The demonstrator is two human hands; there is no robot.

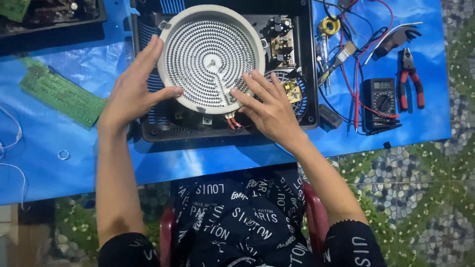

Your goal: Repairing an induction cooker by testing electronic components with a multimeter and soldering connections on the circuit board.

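Left hand (132, 91) and right hand (267, 106), fingers spread flat, steady the round white coiled heating element (210, 57) over the black plastic cooker housing (304, 64); best kept level, clear of red leads (235, 123).

Heating coil (210, 57) sits in the open housing (307, 74), circuit board (62, 94) lying left, multimeter (378, 101) and pliers (410, 81) right.

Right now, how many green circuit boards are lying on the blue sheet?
2. One long green board lies left of the left hand; another green board shows only partly at the top-left corner. More may be hidden.
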